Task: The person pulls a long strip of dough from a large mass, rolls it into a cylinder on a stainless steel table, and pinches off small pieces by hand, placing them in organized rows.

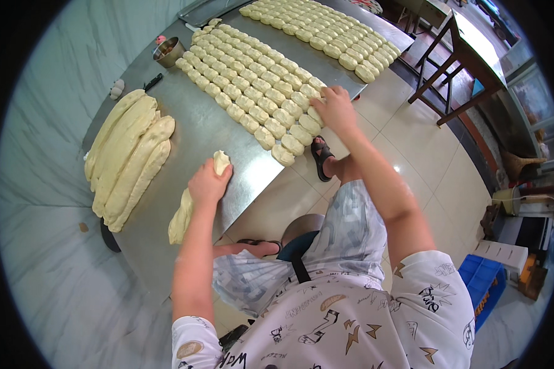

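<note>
My left hand (208, 182) grips a strip of dough (181, 219) near one end, and a short torn end sticks out past the thumb. The rest of that strip lies on the steel table (212, 124) beside my forearm. My right hand (336, 110) reaches to the near right end of a block of small dough pieces (258, 85) set out in rows. Its fingers touch a dough piece (315, 115) there; they partly cover it, so whether they hold or release it is unclear. Several long dough strips (127, 159) lie side by side at the left.
A second block of dough pieces (323, 32) lies farther off. Near the wall are a metal bowl (168, 52), a dark-handled knife (153, 81) and a metal tray (207, 13). A wooden table (466, 55) stands at the right, with a blue crate (480, 281) lower down.
</note>
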`<state>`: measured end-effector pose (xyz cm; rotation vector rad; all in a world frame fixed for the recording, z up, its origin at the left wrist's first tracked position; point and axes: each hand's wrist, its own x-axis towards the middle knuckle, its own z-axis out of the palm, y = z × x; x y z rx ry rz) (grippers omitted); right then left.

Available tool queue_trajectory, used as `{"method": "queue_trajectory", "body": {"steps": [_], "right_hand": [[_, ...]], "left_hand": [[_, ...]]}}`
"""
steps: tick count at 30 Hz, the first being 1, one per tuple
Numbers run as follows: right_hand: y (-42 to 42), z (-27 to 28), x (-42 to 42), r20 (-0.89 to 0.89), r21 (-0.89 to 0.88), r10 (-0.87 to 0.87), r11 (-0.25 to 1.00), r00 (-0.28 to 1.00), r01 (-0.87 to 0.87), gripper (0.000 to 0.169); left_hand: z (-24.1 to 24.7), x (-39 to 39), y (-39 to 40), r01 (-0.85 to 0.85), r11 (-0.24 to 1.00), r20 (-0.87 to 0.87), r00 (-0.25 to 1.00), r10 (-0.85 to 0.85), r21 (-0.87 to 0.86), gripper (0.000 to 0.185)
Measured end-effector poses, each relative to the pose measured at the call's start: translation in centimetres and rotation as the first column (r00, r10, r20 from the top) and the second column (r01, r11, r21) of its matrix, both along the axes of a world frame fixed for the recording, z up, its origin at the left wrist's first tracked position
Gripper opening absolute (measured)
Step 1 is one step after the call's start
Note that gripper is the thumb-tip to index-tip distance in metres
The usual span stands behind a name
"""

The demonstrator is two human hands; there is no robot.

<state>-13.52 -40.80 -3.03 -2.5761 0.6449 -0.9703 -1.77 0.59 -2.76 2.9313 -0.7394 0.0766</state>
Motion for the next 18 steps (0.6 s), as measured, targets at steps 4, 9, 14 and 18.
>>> {"method": "queue_trajectory", "body": {"steps": [4,9,14,18], "right_hand": [[13.5,3.9,3.3,0.038,0.519,0.313,0.805,0.949,-0.286,0.045],[25.0,1.1,7.5,0.063,0.683,0.481,0.618,0.875,-0.389,0.043],[26.9,0.1,8.5,0.004,0.813,0.376,0.538,0.927,-0.222,0.041],[28.1,-1.6,9.1,0.082,0.724,0.272,0.645,0.959,-0.245,0.044]], "left_hand": [[1.6,0.7,0.8,0.093,0.960,-0.077,0.990,-0.117,-0.265,0.060],[0.5,-2.0,-0.4,0.183,0.890,0.027,0.982,-0.189,-0.418,0.073],[0.3,-4.2,-2.6,0.111,0.971,0.133,0.988,-0.083,-0.214,0.066],[1.1,-4.1,-4.3,0.021,0.983,0.105,0.994,-0.002,-0.182,0.061]]}}
